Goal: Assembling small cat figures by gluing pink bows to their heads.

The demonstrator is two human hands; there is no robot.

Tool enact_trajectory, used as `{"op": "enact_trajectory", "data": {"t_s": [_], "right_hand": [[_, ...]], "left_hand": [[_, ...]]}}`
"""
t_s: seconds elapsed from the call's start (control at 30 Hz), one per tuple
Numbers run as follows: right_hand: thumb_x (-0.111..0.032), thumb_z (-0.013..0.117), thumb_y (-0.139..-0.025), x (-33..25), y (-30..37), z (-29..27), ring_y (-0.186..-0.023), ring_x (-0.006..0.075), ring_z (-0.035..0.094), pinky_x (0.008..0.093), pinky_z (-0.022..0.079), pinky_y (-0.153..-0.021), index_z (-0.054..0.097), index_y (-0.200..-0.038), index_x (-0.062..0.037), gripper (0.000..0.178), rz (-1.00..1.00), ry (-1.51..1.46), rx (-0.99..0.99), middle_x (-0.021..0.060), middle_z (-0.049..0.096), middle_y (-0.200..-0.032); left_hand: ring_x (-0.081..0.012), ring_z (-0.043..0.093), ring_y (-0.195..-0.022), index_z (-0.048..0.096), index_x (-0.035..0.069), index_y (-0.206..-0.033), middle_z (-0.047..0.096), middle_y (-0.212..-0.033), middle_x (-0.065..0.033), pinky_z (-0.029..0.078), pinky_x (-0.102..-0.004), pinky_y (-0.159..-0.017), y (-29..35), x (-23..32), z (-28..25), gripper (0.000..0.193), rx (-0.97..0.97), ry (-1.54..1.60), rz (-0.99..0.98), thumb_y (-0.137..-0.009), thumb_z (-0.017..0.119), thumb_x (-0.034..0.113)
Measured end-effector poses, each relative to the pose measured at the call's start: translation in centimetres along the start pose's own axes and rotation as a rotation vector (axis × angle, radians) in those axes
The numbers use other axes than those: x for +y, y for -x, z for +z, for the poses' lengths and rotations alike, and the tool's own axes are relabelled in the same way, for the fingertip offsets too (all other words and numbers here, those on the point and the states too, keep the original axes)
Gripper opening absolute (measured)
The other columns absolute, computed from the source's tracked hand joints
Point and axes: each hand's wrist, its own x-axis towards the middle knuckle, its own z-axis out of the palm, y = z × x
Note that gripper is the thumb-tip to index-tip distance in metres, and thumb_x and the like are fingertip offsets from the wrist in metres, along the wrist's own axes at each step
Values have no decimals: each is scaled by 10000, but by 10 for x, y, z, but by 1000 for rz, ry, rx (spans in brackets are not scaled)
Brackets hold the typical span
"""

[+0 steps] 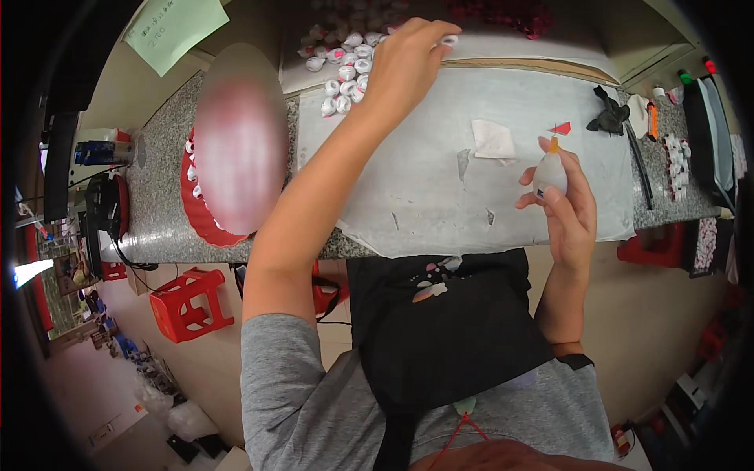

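Observation:
My left hand [404, 69] reaches to the far side of the bench, its fingers closed on a small white cup-shaped piece [449, 40]. Beside that hand lies a heap of similar white pieces [345, 72], some showing red or pink inside. In my right hand [575, 210] is a small white squeeze bottle [550, 174] with a yellow nozzle pointing up and away from me. A small red scrap [560, 128] appears just past the nozzle tip. Left of the bottle, a folded white paper square [493, 140] rests on the pale work sheet [416, 180].
A red scalloped tray [206, 224] with white pieces stands at left, mostly blurred. Dark red pieces [510, 17] sit at the back behind a cardboard edge [542, 66]. Crumpled black material [609, 111] and a black strip [640, 169] lie at right. A red stool [190, 304] stands below.

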Motion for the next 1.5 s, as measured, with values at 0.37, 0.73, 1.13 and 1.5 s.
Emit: {"op": "enact_trajectory", "data": {"t_s": [0.37, 0.73, 1.13, 1.5], "right_hand": [[-64, 609, -626, -5, 5, 24, -687, 121, 435, 202, 357, -541, 423, -857, -26, 299, -250, -282, 145, 99, 437, -858], [-12, 740, -488, -6, 21, 39, -594, 135, 485, 221, 406, -509, 461, -828, -51, 441, -675, 291, -121, 78, 446, -793], [-131, 739, -524, -3, 24, 44, -555, 109, 422, 211, 371, -506, 459, -776, -79, 380, -615, 363, -51, 44, 441, -733], [-108, 719, -545, -2, 24, 42, -551, 113, 408, 214, 367, -482, 449, -788, -67, 366, -653, 369, -30, 60, 434, -740]], "left_hand": [[-137, 514, -836, 434, -36, -1052, 506, -965, -119, 426, -219, -723, 116, 88, -36, 383, 254, 1368, -642, -684, 527, -89], [-195, 531, -828, 424, -23, -1036, 502, -982, -159, 437, -302, -737, 133, 88, -33, 384, 278, 1471, -669, -682, 570, -2], [-193, 534, -822, 427, -21, -1030, 505, -974, -158, 442, -310, -735, 135, 87, -31, 378, 262, 1448, -669, -680, 569, -8], [-195, 537, -824, 429, -23, -1024, 508, -971, -159, 440, -297, -734, 136, 88, -30, 371, 241, 1461, -672, -680, 567, -13]]}}
